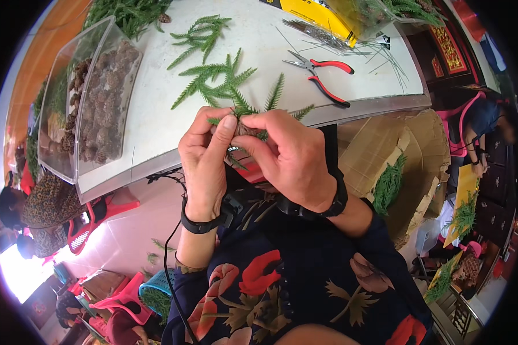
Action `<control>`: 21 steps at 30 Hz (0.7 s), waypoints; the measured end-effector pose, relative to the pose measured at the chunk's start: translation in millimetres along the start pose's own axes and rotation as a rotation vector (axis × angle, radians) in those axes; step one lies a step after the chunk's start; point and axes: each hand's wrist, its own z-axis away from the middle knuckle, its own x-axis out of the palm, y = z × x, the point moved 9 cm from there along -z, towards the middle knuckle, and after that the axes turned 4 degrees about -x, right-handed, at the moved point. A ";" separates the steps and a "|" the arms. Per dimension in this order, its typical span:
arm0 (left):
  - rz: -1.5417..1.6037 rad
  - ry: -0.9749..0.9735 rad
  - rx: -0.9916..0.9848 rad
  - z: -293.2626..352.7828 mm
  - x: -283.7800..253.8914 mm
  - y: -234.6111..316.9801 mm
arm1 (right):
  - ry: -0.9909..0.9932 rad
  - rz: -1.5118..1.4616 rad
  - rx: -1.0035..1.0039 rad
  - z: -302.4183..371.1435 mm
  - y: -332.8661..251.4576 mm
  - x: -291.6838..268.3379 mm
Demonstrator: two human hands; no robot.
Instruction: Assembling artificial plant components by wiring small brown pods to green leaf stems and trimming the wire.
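Near the table's front edge, my left hand (204, 152) and my right hand (299, 155) meet, thumbs and forefingers pinched together. Between them is a small brownish pine cone (246, 131), mostly covered by my fingers. Green artificial pine sprigs (275, 92) fan out around it, above and below the fingertips; how they are joined to the cone is hidden. Just beyond my hands, loose pine sprigs (217, 80) lie on the white table (155, 86). Pliers (313, 72) with red and black handles rest to the right, jaws apart.
At left stands a clear plastic bin (106, 103) of pine cones. Thin green wires (388, 63) and a yellow package (313, 17) lie at the far right. Right of me is a cardboard box (411, 167) with greenery. Other people (46, 201) sit farther off on both sides.
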 end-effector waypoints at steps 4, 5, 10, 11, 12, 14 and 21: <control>0.199 -0.020 -0.036 2.7 -0.9 -3.0 | -0.037 -0.051 0.046 -2.3 5.4 -0.1; 0.333 -0.069 -0.108 3.6 3.2 -8.3 | -0.045 -0.065 0.059 -2.6 6.9 0.4; 0.551 -0.067 -0.331 4.4 6.2 -30.9 | -0.045 -0.044 0.078 2.2 11.1 3.9; 0.551 -0.066 -0.331 5.1 6.8 -30.1 | -0.043 -0.028 0.056 1.9 9.4 3.7; 0.483 -0.059 -0.282 5.4 6.8 -24.2 | -0.041 -0.011 0.035 1.8 7.8 3.2; 0.346 -0.046 -0.183 6.6 7.8 -13.8 | -0.039 0.006 0.014 1.3 6.0 1.5; -0.214 0.077 0.182 10.8 4.5 9.3 | -0.088 -0.053 0.061 1.3 11.6 3.8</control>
